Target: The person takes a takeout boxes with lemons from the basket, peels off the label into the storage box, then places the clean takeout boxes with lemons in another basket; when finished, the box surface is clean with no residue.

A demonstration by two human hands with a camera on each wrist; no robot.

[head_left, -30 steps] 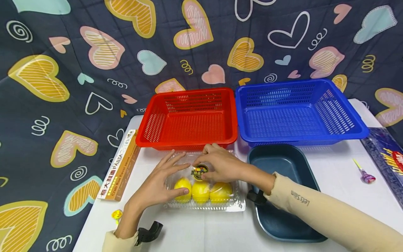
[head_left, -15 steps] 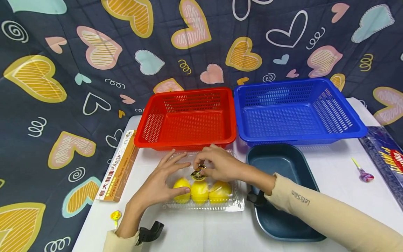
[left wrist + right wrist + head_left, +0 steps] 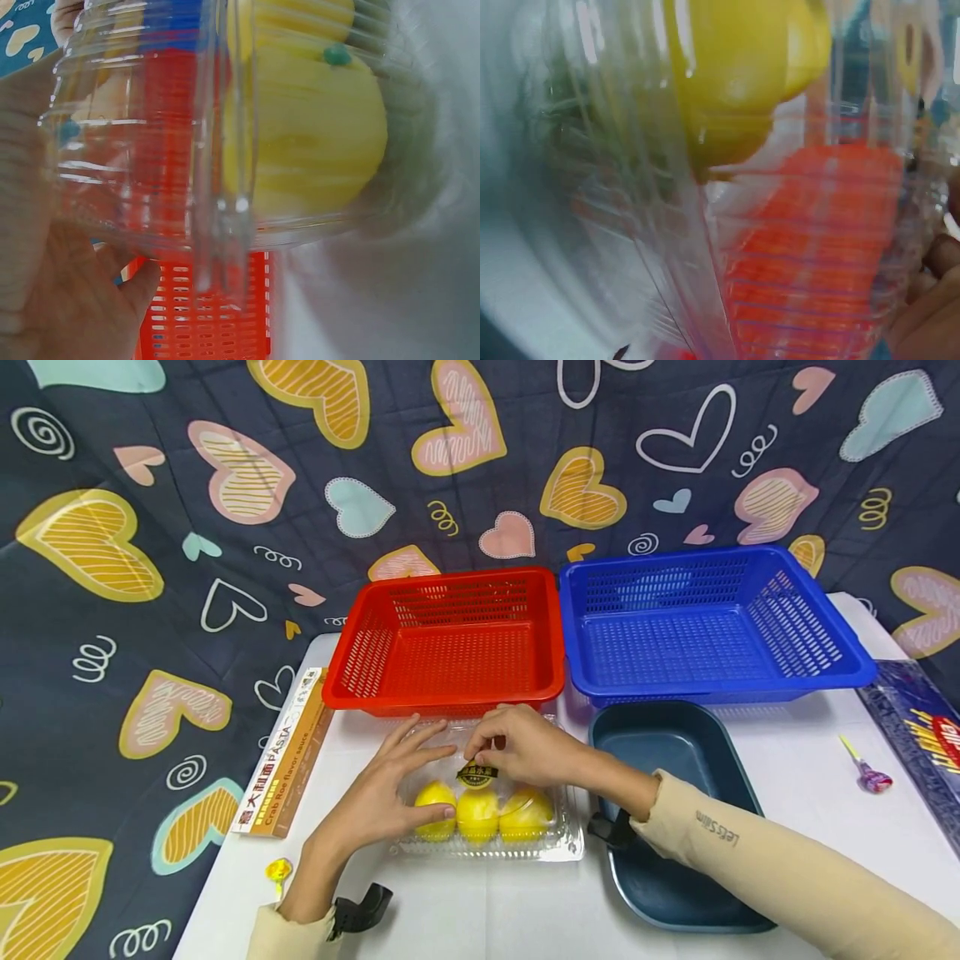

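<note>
A clear plastic clamshell box (image 3: 566, 850) lies on the white table, with several yellow fruits (image 3: 477, 816) inside; the left wrist view shows a green stem spot on one fruit (image 3: 307, 127). My left hand (image 3: 367, 802) rests with spread fingers along the box's left side, thumb over the front of the lid. Thumb and fingers of my right hand (image 3: 528, 747) pinch the upper edge of a black and gold round sticker (image 3: 477, 775) on the lid. That edge is lifted and folded over. Part of the lid is hidden under the right hand.
Behind the box stand a red basket (image 3: 442, 703) and a blue basket (image 3: 720, 693). A dark teal tray (image 3: 697, 893) sits under my right forearm. Lollipops (image 3: 873, 777) lie near both sides, with a pasta box (image 3: 281, 760) at left and a blue packet (image 3: 918, 727) at right.
The right hand has peeled the sticker's upper edge up from the lid and folded it toward me. My left hand has stayed in place on the box.
</note>
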